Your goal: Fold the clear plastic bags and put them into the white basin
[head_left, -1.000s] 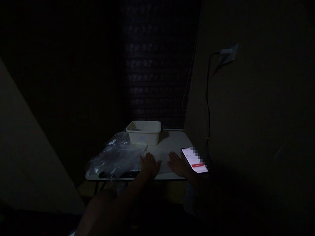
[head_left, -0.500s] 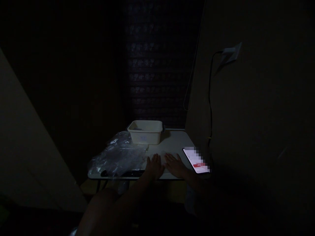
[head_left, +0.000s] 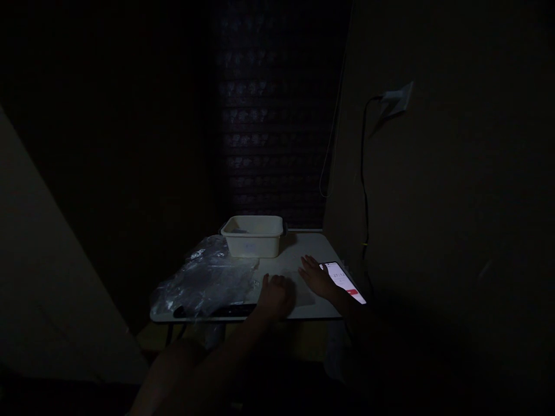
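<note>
My left hand is over the front middle of the white table, its fingers curled in; whatever they hold, if anything, is too dark to make out. Farther right, my right hand has its fingers stretched out and overlaps the left edge of a lit phone. A faint clear plastic piece lies flat between the two hands. Crumpled clear plastic covers the left part of the table. At the back stands a cream bin, with something small and unclear inside.
A long dark object lies along the table's front edge, partly under the plastic. On the right wall, a black cable hangs down from a plug. A dark blind is behind the table. The room is very dim.
My right hand has moved right, away from my left hand and up to the phone. My left hand's fingers, flat before, are now curled. The view has shifted slightly.
</note>
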`<action>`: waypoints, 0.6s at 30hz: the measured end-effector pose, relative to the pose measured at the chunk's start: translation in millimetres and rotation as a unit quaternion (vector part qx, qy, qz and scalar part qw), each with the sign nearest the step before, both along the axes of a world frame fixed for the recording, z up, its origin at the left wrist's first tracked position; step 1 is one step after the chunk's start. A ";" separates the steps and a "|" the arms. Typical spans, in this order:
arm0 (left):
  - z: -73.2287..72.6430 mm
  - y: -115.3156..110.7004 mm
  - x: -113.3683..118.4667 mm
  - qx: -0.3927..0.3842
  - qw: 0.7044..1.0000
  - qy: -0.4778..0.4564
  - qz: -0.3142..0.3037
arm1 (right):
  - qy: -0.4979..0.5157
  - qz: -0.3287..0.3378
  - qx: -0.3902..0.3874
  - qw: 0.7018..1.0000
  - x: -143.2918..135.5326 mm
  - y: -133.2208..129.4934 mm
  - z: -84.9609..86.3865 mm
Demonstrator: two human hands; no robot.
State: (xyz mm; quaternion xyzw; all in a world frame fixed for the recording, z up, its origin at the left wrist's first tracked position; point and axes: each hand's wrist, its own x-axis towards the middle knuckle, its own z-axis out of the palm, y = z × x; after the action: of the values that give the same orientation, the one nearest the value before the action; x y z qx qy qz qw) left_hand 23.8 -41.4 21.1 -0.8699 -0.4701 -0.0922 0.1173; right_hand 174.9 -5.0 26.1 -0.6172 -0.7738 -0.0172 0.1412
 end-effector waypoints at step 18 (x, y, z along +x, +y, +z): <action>-4.8 -11.3 19.0 -0.031 0.995 0.022 -0.094 | 0.104 0.052 0.042 0.992 6.3 -11.2 24.2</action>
State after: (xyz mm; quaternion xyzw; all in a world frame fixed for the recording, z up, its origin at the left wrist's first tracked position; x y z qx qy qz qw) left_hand 42.8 -52.7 16.3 -0.9151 -0.3865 -0.0694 0.0917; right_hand 181.2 -16.2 50.2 -0.5683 -0.7844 0.0215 0.2476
